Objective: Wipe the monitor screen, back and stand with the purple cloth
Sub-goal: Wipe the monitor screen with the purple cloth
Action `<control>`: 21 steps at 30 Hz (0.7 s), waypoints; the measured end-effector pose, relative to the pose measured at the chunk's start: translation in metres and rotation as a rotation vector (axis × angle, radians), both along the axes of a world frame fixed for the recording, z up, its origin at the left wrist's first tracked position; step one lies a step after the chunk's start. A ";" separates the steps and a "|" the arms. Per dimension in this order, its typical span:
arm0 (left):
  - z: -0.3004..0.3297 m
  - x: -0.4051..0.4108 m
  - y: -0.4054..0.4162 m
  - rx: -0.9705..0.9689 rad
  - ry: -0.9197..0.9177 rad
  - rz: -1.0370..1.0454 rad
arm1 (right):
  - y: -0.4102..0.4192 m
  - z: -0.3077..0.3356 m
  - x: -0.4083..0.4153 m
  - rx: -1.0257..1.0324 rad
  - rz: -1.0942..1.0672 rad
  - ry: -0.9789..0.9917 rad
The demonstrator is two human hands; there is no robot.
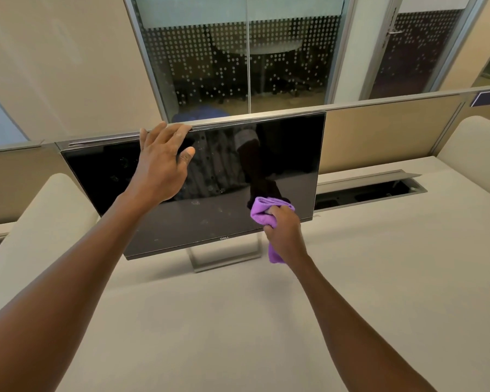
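Both forearms reach over the bench (379, 278). Left hand (160, 165), open, steadies the monitor (289, 154) top edge. Right hand (285, 233) grips the purple cloth (262, 212) against the lower-right screen. Recommended: overlapping strokes, light pressure, across remaining smudges.

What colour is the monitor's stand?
Silver-grey metal: the open rectangular stand under the black flat monitor, seen in the head view.

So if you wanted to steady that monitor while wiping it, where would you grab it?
Probably the top edge of the monitor, from above, as the left hand does: the panel is thin, leans back on a narrow stand, and the right hand presses the purple cloth low on it.
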State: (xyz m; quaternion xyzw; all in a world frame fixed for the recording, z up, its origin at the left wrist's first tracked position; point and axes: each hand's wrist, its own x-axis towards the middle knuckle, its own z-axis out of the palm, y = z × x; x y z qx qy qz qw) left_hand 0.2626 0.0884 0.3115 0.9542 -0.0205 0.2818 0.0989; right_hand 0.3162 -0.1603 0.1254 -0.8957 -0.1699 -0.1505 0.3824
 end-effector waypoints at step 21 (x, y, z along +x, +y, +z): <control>-0.004 0.004 0.002 -0.019 -0.005 0.010 | 0.041 0.027 -0.008 -0.015 0.074 -0.204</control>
